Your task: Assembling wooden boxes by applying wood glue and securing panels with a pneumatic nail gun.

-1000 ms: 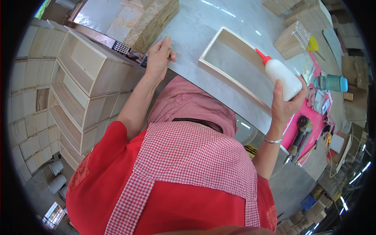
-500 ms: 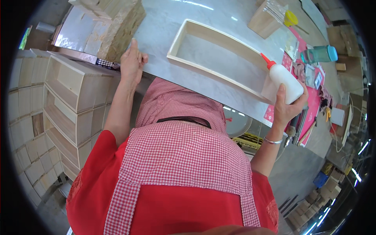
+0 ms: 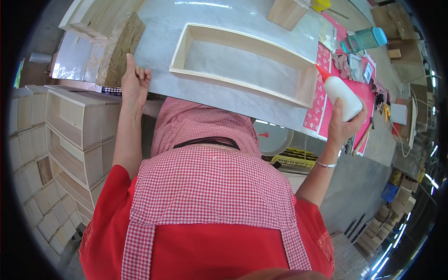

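A long, shallow wooden frame (image 3: 306, 87) with low walls lies on the pale marbled tabletop (image 3: 154, 74). My right hand (image 3: 345, 122) is wrapped round a white squeeze bottle (image 3: 341, 95) with a red pointed nozzle. The bottle leans to the left, and its nozzle tip is at the frame's far right corner; whether it touches the wood I cannot tell. Over the table's left front edge, my left hand (image 3: 135, 83) holds nothing, one digit stretched out and the other fingers loosely bent.
Wooden boxes (image 3: 70, 109) are stacked at the left. A rough-sided block (image 3: 122, 49) stands at the table's left, with wooden pieces (image 3: 100, 18) on top. To the right are a pink patterned sheet (image 3: 322, 93), a teal bottle (image 3: 361, 41) and cloths. A wooden block (image 3: 287, 14) stands at the back.
The view has shifted, so most things sit farther left. The nozzle has moved from above the frame's right part to its far right corner. My left hand remains empty.
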The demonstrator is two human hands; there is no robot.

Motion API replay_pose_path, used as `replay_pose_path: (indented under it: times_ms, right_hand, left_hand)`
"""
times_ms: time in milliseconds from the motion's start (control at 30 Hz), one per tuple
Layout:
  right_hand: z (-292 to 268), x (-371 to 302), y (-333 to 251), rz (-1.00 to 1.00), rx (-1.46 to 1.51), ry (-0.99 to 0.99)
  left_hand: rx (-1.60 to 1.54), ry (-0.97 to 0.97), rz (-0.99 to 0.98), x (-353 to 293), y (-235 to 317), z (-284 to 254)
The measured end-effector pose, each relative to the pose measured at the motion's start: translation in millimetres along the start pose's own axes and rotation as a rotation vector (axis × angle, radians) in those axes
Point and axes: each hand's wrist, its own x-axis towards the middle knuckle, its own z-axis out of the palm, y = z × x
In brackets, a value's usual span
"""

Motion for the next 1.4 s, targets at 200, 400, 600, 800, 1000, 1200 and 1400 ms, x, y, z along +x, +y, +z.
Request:
replay_pose_path:
  times_ms: [200, 400, 600, 800, 1000, 1200, 1400]
  right_hand:
    - [-5, -2, 2, 0.036, -0.005, 0.004]
    - [-16, -9, 2, 0.037, 0.002, -0.001]
    - [-36, -23, -9, 0.014, -0.054, -0.02]
    - [-56, -44, -19, 0.049, -0.035, -0.052]
    - [-71, -63, -31, 0.02, -0.045, -0.079]
    - [-40, -67, -52, 0.186, 0.258, -0.023]
    - [49, -78, -108, 0.179, 0.499, -0.229]
  left_hand:
    - [0.011, -0.016, -0.017, 7, -2, -8]
    - [0.063, -0.11, 0.046, 14, -9, -18]
    - [0.079, -0.132, 0.053, 17, -13, -23]
    - [0.075, -0.099, 0.061, 18, -13, -25]
    - [0.071, -0.12, 0.072, 21, -13, -25]
    - [0.06, -0.137, 0.127, 19, -17, -28]
    - [-0.017, -0.045, 0.122, 2, -21, -11]
